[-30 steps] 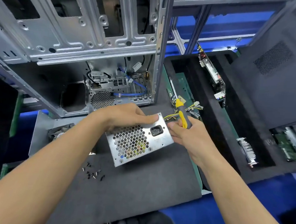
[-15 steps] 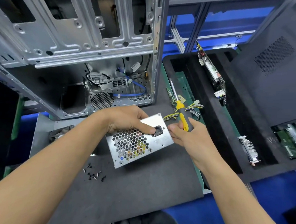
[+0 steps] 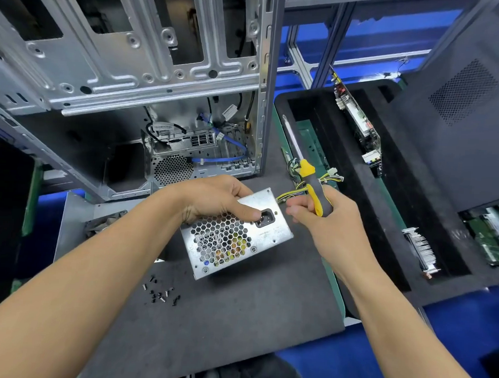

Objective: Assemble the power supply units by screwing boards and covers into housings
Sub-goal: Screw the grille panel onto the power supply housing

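On the grey mat, your left hand point(image 3: 213, 198) is gripping the PSU point(image 3: 234, 234); your right hand point(image 3: 324, 218) is clasping the screwdriver point(image 3: 309, 177). Steady the PSU before driving screws point(image 3: 160, 292).

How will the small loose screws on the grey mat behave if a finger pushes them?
The screws look tiny and light, so they would probably scatter. Their round shanks may roll, though the matte grey mat likely slows them.
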Motion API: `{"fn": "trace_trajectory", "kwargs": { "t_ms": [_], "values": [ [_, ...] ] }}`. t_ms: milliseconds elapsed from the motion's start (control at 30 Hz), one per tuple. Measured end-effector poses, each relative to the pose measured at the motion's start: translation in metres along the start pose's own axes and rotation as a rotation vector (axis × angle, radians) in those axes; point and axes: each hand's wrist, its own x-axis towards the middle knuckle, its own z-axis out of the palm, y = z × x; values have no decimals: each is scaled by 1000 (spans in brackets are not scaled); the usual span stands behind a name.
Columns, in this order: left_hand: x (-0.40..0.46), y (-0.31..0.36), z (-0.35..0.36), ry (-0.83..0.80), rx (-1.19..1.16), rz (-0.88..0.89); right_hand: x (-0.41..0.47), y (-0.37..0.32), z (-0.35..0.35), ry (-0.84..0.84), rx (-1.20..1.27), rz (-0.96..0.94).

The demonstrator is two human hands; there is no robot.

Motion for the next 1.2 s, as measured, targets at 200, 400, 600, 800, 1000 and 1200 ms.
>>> {"fn": "trace_trajectory", "kwargs": {
  "t_ms": [200,400,600,800,1000,1200],
  "values": [
    [1,-2,0,10,-5,49,-3,-4,5,26,-263,-228],
    [1,-3,-1,54,65,68,3,-8,7,-55,-411,-249],
    [2,-3,-1,67,93,82,11,-15,7,-123,-449,-203],
    [3,-5,-1,94,97,62,13,-15,4,-115,-439,-253],
    [6,-6,-4,75,124,114,11,-10,8,-57,-496,-368],
    [5,-5,-6,67,114,112,8,-6,6,-50,-479,-305]
  ]
}}
